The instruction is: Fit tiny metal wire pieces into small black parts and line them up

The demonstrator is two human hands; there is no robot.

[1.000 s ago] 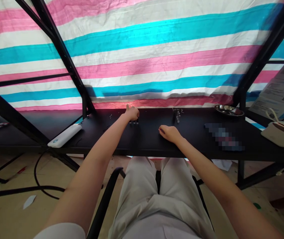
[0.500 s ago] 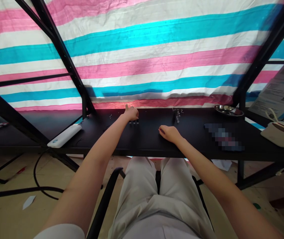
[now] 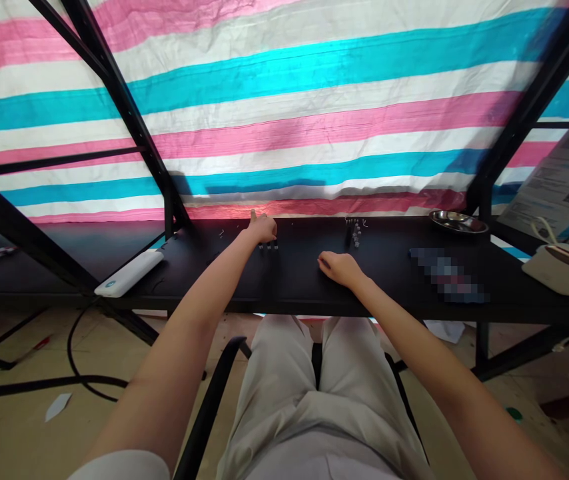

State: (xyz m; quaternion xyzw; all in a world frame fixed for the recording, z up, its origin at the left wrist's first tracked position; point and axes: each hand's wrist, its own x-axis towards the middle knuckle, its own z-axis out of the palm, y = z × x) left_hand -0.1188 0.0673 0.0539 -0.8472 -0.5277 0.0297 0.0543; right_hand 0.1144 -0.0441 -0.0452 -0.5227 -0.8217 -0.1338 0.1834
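My left hand [image 3: 263,228] reaches to the back half of the black table, its fingers bent downward over a short row of small dark pieces with light ends [image 3: 268,246]. The fingertips are partly hidden, so whatever they pinch cannot be made out. My right hand [image 3: 340,269] rests on the tabletop nearer the front, with its fingers curled in. The inside of that hand does not show. Beyond it stands a cluster of small dark and grey cylinder-like pieces [image 3: 357,235], too small to name.
A shiny metal dish [image 3: 458,222] sits at the back right, with a blurred-out flat object [image 3: 447,275] in front. A beige bag [image 3: 562,268] lies at the right end. To the left is a long white device [image 3: 129,273]. Black frame posts [image 3: 127,110] rise at both sides.
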